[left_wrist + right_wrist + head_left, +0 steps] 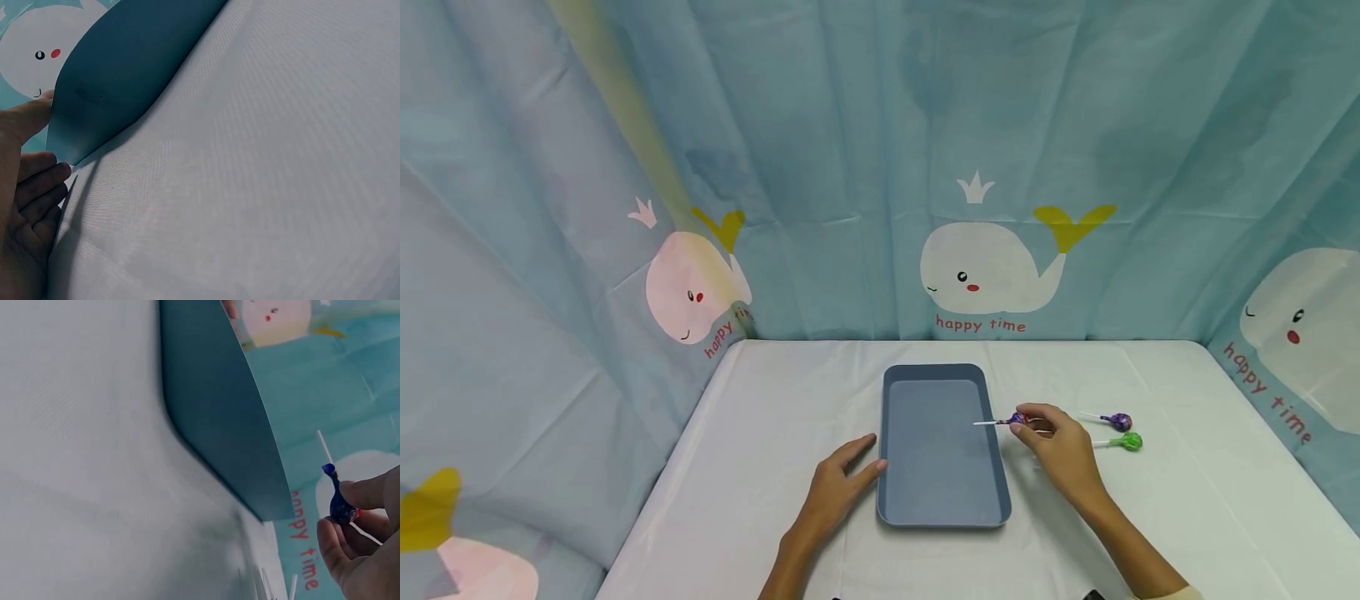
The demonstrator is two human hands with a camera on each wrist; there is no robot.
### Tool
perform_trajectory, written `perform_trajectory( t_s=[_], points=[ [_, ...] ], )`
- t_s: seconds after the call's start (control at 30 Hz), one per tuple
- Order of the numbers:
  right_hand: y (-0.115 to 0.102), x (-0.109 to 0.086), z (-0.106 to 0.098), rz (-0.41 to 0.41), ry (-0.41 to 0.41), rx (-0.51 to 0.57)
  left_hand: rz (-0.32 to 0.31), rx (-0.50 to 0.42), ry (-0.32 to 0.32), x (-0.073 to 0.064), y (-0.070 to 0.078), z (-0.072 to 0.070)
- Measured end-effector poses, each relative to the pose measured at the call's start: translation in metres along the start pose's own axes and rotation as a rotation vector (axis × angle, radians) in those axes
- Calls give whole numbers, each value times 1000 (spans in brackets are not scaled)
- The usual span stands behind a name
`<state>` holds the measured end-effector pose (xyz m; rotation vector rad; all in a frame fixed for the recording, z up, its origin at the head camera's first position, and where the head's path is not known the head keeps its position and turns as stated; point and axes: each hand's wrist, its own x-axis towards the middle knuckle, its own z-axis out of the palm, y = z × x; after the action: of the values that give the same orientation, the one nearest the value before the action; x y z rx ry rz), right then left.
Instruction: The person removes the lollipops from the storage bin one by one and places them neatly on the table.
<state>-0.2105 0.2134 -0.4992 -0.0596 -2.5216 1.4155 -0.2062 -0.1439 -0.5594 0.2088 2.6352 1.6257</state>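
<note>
My right hand (pixel 1063 450) pinches a lollipop (pixel 1018 418) in a blue-purple wrapper with red on it. Its white stick points left, over the right rim of a grey-blue rectangular tray (pixel 946 523). In the right wrist view, thumb and fingers hold the wrapped lollipop (pixel 340 506), and a second thin white stick (pixel 367 533) shows among the fingers; what it belongs to is hidden. At the tray's left side, my left hand (pixel 835 492) touches the edge with relaxed fingers. The left wrist view shows its thumb against the tray wall (pixel 125 75).
Right of the right hand lie a purple-wrapped lollipop (pixel 1120 422) and a green-wrapped one (pixel 1131 442), sticks toward the hand. A white cloth (pixel 760 417) covers the table. Blue curtains (pixel 850 167) with printed whales stand behind and at both sides.
</note>
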Motion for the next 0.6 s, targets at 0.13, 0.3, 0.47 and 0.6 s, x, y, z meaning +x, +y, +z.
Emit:
perform_trajectory(
  t_s=[0.13,0.3,0.47,0.6],
  points=[
    [3,-3,-9,10,15,-1,1,5,8,0,-1,0],
    [9,-6,-19,-8,35,-24,7,4,9,1,-2,1],
    [16,-10,-28,-6,35,-53,2,7,10,1,-1,1],
    [21,-12,-35,16,34,-48,3,9,13,1,-1,1]
  ],
)
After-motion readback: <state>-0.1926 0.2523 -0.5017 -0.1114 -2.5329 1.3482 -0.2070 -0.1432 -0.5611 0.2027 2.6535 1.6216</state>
